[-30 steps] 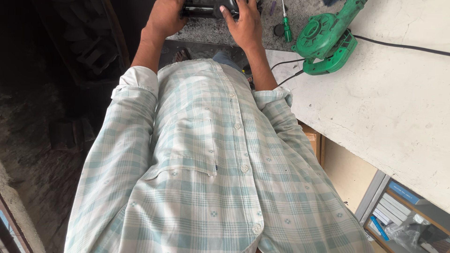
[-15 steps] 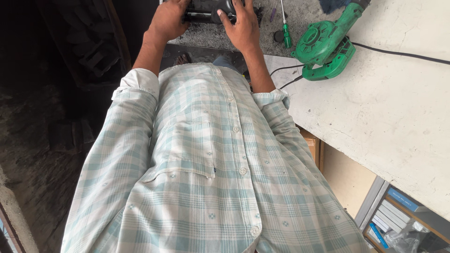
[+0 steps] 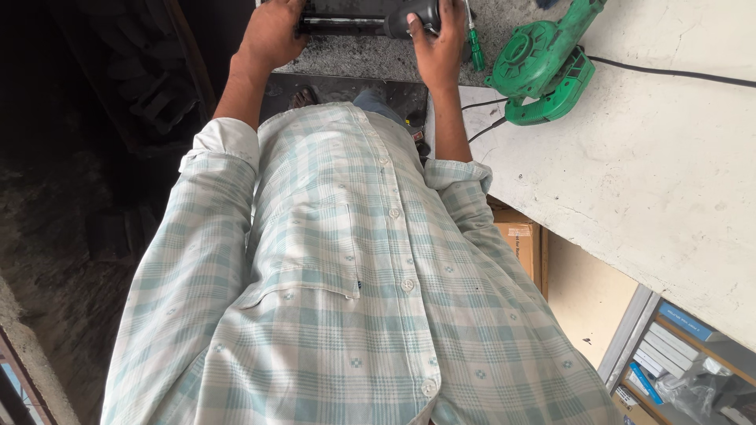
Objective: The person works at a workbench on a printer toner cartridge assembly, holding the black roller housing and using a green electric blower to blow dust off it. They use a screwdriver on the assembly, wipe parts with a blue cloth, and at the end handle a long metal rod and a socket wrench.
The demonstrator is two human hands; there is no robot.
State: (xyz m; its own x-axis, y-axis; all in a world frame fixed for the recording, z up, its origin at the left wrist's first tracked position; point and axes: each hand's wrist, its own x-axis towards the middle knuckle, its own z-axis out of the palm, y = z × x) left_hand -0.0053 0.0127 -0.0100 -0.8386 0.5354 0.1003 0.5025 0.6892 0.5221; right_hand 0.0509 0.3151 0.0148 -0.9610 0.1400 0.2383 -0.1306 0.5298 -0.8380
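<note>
White counter (image 3: 669, 181) filling the right side, speckled grey toward its far end. Pale checked shirt (image 3: 346, 299) across the middle, sleeves rolled. Green blower (image 3: 543, 67) lying on the counter, black cord (image 3: 669, 73) trailing off to the right. Long black part (image 3: 358, 17), possibly a printer cartridge, cut off by the top edge, lying on the speckled end. Left hand (image 3: 272, 35) clamped on its left end, right hand (image 3: 437, 39) wrapped round its right end. Green-handled screwdriver (image 3: 475, 49) just beside the right hand.
</note>
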